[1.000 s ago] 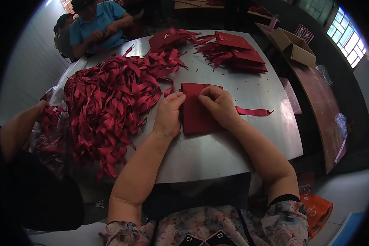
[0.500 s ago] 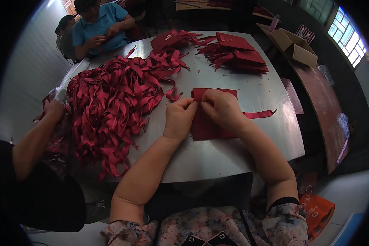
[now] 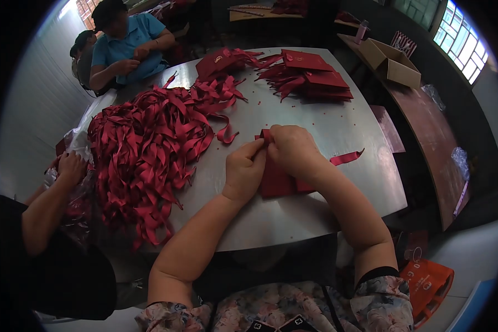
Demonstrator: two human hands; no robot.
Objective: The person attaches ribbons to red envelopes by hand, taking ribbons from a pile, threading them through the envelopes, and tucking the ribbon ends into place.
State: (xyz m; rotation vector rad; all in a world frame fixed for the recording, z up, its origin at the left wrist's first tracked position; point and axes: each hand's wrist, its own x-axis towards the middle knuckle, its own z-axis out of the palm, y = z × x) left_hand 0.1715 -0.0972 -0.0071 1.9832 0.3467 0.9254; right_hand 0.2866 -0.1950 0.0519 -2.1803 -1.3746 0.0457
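Observation:
A red paper bag (image 3: 276,183) lies flat on the metal table in front of me, partly covered by my hands. At its top edge, my left hand (image 3: 245,170) is closed in a pinch on the bag. My right hand (image 3: 294,148) pinches a red ribbon (image 3: 266,135) close beside the left fingertips; the exact grip is hidden by the fingers. A ribbon end (image 3: 346,159) sticks out to the right from beneath my right wrist.
A big heap of red ribbons (image 3: 146,149) covers the table's left side. Stacked red bags (image 3: 315,77) lie at the back. One co-worker's hand (image 3: 72,166) is at plastic on the left; a person in blue (image 3: 130,47) sits opposite. A cardboard box (image 3: 390,63) stands on a side bench.
A piece of ribbon now stands up between my fingertips at the bag's top edge. My hands remain close together there. The view has shifted slightly, and the left co-worker's hand has moved.

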